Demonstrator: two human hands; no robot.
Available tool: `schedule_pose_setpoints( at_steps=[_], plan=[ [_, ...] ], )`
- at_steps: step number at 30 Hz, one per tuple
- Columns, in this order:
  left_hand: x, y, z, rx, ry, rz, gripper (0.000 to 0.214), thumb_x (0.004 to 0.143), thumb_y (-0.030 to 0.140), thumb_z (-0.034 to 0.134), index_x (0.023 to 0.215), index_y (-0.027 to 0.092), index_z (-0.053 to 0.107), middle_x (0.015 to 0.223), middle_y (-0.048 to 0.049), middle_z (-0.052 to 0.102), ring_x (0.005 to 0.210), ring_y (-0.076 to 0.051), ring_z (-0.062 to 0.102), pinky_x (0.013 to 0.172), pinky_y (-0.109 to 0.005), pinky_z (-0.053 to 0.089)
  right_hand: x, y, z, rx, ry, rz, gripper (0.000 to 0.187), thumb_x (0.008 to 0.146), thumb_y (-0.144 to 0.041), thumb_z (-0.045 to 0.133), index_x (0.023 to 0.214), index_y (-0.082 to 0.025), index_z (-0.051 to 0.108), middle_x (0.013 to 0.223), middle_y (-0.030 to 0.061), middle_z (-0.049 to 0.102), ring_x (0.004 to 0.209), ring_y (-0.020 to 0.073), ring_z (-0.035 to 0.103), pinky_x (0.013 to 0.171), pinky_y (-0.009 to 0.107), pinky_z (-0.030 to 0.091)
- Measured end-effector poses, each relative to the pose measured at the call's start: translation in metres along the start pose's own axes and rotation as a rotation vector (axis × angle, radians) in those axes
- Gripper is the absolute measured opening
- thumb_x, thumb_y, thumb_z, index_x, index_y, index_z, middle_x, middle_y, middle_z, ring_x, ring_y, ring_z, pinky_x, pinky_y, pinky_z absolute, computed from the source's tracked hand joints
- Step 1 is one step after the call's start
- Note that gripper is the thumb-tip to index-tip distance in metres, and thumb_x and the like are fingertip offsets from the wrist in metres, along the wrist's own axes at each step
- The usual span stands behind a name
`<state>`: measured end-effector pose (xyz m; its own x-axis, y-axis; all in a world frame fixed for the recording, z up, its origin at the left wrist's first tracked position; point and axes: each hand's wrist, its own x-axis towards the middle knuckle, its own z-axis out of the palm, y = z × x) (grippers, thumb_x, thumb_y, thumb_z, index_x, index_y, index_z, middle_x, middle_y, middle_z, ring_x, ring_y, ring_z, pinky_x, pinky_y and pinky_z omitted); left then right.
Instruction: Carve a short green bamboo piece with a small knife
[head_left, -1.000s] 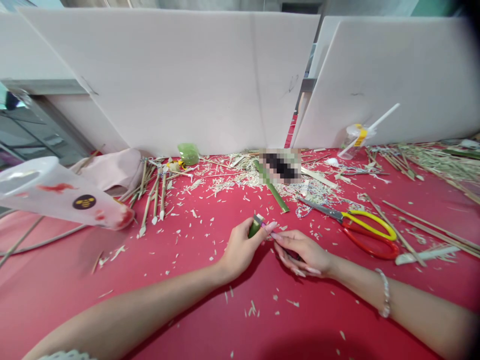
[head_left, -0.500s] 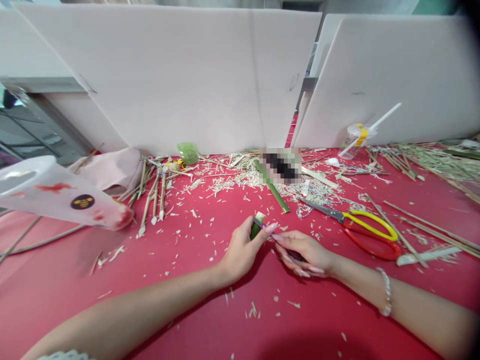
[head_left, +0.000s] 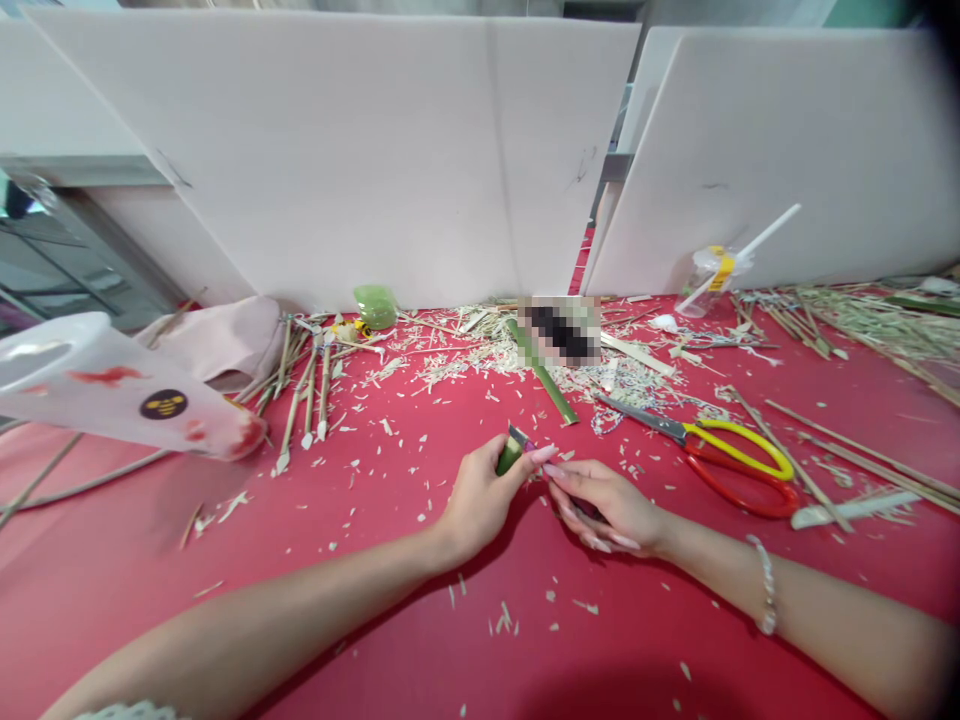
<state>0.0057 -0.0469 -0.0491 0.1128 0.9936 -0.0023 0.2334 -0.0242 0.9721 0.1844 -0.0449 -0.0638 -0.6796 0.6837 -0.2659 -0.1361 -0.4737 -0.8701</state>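
My left hand (head_left: 480, 498) is closed around a short piece of green bamboo (head_left: 509, 458), whose pale cut end shows above the fingers. Across that end lies the dark blade of a small knife (head_left: 518, 437). My right hand (head_left: 611, 503) grips the knife's handle, which is mostly hidden in the fingers. The left thumb presses close to the blade near the right fingertips. Both hands are just above the red table (head_left: 390, 610). Beyond them lies a longer green bamboo strip (head_left: 553, 392).
Scissors (head_left: 724, 450) with yellow and red handles lie at right, near thin bamboo sticks (head_left: 877, 455). Shavings (head_left: 480, 365) cover the back. A tipped plastic cup (head_left: 127, 395) is at left, a clear cup with straw (head_left: 709, 280) behind. White panels (head_left: 360, 150) stand along the back.
The knife blade has tilted and shifted slightly at the bamboo's end, and the pale bit that stuck up behind it no longer shows there. Both hands keep their grips.
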Motion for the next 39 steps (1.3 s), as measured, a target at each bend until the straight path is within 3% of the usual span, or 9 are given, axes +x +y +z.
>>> schedule_pose_setpoints(
  at_steps=[15, 27, 34, 39],
  plan=[
    [-0.0025, 0.0033, -0.0009, -0.091, -0.054, -0.001, 0.041, 0.082, 0.053, 0.064, 0.071, 0.018, 0.047, 0.066, 0.0045, 0.038, 0.065, -0.012, 0.036, 0.061, -0.026, 0.031, 0.0022, 0.0014, -0.0077, 0.044, -0.107, 0.062, 0.046, 0.087, -0.056, 0.059, 0.065, -0.017, 0.049, 0.038, -0.0064, 0.051, 0.019, 0.0048, 0.033, 0.023, 0.015, 0.023],
    [0.0019, -0.0008, -0.0007, -0.123, -0.089, -0.014, 0.042, 0.08, 0.052, 0.068, 0.069, 0.017, 0.047, 0.064, 0.0046, 0.036, 0.062, -0.011, 0.034, 0.058, -0.026, 0.028, 0.0009, -0.0025, -0.0077, 0.12, -0.152, 0.062, 0.044, 0.088, -0.052, 0.059, 0.065, -0.015, 0.051, 0.035, -0.0051, 0.051, 0.016, 0.0027, 0.023, 0.023, 0.014, 0.022],
    [0.0005, 0.0026, -0.0001, -0.125, -0.062, -0.028, 0.046, 0.076, 0.055, 0.07, 0.065, 0.018, 0.045, 0.063, 0.0056, 0.033, 0.059, -0.01, 0.029, 0.055, -0.024, 0.026, 0.001, -0.0021, -0.0071, 0.131, -0.14, 0.046, 0.044, 0.088, -0.05, 0.06, 0.064, -0.014, 0.055, 0.034, -0.0032, 0.052, 0.016, 0.0034, 0.027, 0.023, 0.013, 0.024],
    [0.0013, 0.0015, 0.0027, -0.068, -0.028, -0.039, 0.052, 0.077, 0.06, 0.066, 0.061, 0.019, 0.037, 0.062, 0.0063, 0.023, 0.058, -0.01, 0.023, 0.053, -0.025, 0.021, 0.0009, 0.0005, -0.0023, 0.144, -0.061, -0.001, 0.043, 0.086, -0.052, 0.062, 0.065, -0.015, 0.054, 0.036, -0.0041, 0.053, 0.017, 0.0033, 0.027, 0.022, 0.012, 0.022]
  ],
)
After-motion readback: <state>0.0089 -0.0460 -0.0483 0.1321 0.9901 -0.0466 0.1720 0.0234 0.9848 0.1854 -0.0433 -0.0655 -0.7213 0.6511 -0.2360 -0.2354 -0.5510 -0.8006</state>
